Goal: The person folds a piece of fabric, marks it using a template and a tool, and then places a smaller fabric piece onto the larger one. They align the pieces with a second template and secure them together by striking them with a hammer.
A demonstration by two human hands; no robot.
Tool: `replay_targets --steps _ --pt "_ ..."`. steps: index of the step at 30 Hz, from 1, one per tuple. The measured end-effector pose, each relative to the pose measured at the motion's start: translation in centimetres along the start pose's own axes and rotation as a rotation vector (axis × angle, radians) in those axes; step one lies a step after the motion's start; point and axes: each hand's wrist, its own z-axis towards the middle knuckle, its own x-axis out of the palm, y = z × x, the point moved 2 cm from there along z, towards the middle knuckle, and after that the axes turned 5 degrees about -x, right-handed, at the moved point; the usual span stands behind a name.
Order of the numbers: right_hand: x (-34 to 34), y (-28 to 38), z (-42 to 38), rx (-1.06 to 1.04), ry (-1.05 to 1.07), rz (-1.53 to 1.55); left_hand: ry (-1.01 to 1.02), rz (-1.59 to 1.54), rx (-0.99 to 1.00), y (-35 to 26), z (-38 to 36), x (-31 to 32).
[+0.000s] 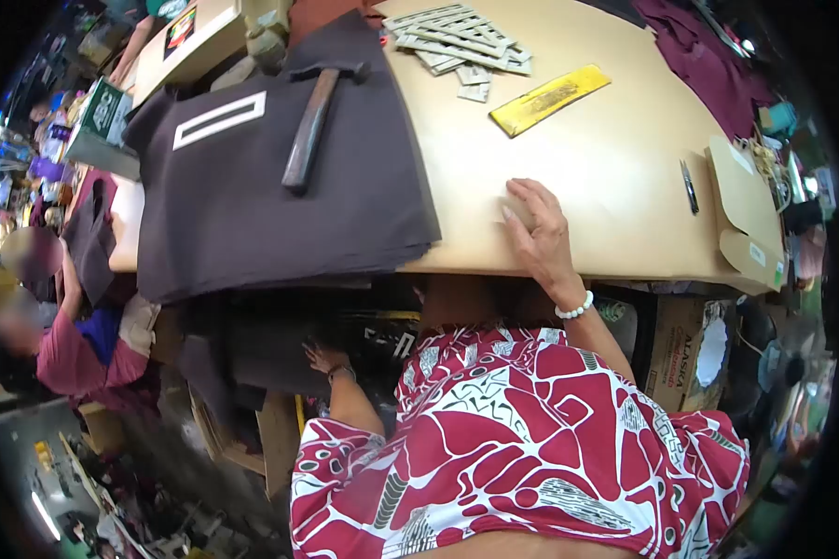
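Note:
Below the table edge, my left hand (326, 360) lies against a piece of dark cloth (256, 349), with its fingers apart; shadow hides part of the contact. My right hand (543, 233), with a white bead bracelet on the wrist, rests on the light tabletop (625, 205). Its thumb stands away from the loosely bent fingers, and nothing is in it. Left of it lies a stack of dark cloth pieces (280, 224). On that stack are a hammer (311, 130) with a wooden handle and a white rectangular frame (220, 120) with a long slot.
Several pale slotted strips (457, 42) are piled at the back, near a yellow bar (550, 99). Small snips (688, 186) and an open cardboard box (748, 210) are at the right. Maroon cloth (708, 65) lies behind. Another person (93, 345) sits at the left.

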Motion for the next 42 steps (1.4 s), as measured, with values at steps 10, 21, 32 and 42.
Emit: replay_targets --steps 10,21,32,42 --pt "0.5 -0.8 0.1 -0.001 -0.001 0.122 -0.238 -0.269 0.304 2.8 2.9 -1.2" --pt "0.7 -1.1 -0.1 -0.110 0.055 -0.031 -0.341 -0.125 0.347 -0.5 -0.3 0.0" --pt "0.5 -0.8 0.2 -0.026 0.061 0.108 -0.377 -0.527 0.329 -3.8 -3.2 -12.7" --pt "-5.1 9.4 8.8 -0.292 0.337 0.458 -0.045 -0.685 1.355 -26.3 -23.0 -40.3"
